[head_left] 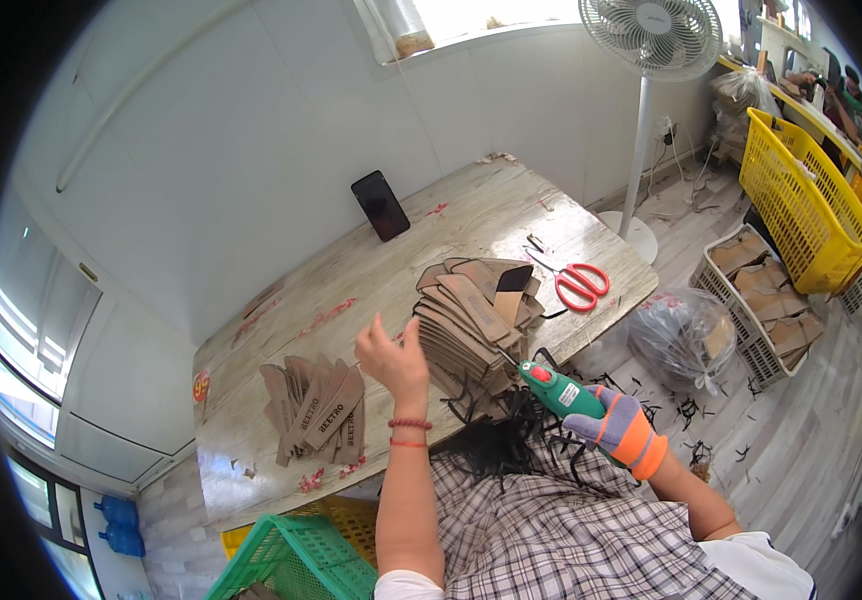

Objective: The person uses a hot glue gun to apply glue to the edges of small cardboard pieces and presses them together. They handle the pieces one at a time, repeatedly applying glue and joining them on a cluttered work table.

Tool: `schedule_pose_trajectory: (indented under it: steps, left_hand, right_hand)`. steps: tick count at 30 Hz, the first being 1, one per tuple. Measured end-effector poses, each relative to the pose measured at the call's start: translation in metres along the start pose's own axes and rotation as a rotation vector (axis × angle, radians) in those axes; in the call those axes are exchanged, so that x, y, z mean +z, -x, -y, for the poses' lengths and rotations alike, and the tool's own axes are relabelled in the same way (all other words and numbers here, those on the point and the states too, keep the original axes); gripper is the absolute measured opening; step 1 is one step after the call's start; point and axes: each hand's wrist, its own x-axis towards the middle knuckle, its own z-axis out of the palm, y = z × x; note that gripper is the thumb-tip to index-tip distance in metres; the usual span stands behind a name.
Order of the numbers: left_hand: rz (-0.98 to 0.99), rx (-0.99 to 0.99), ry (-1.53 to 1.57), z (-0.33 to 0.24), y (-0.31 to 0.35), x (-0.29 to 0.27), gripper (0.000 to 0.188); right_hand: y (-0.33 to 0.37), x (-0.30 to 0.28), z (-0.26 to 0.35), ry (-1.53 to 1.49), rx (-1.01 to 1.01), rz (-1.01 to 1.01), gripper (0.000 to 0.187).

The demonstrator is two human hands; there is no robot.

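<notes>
My bare left hand [391, 360], with beaded red bands at the wrist, is raised over the table. Its thumb and fingers are apart and I see nothing between them. Just right of it lies a large fanned stack of brown strap-shaped pieces [461, 315] with dark edges. My right hand [621, 432], in a grey and orange glove, grips a green handheld power tool [556, 390] with a red button. The tool's thin tip points at the stack's near right edge. Black trimmed strips [506, 435] heap on my checked apron [551, 520] below. A smaller pile of brown pieces [316, 410] lies left.
Red-handled scissors [579, 286] and a dark phone [381, 205] are on the worn table [301, 300]. A green basket [296, 560] stands below its near edge. On the right are a fan [641, 150], a stuffed plastic bag [686, 335], crates [761, 310] and a yellow basket [806, 215].
</notes>
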Motion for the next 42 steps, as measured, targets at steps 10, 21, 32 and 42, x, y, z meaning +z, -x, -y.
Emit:
schedule_pose_trajectory:
  steps: [10, 21, 32, 42]
  left_hand:
    - [0.153, 0.365, -0.262, -0.054, -0.032, 0.082, 0.041]
    - [0.21, -0.229, 1.013, -0.073, -0.012, 0.053, 0.008]
    - [0.227, -0.584, 1.329, -0.102, 0.035, -0.037, 0.007]
    - [0.272, -0.619, 1.325, -0.101, 0.055, -0.032, 0.007]
  right_hand:
    - [0.0, -0.002, -0.013, -0.127, -0.045, -0.031, 0.047]
    - [-0.014, 0.001, -0.011, -0.161, -0.04, -0.118, 0.05]
    - [-0.007, 0.015, 0.016, -0.159, -0.08, -0.094, 0.055]
    - [-0.001, 0.013, 0.016, -0.184, -0.099, -0.088, 0.052]
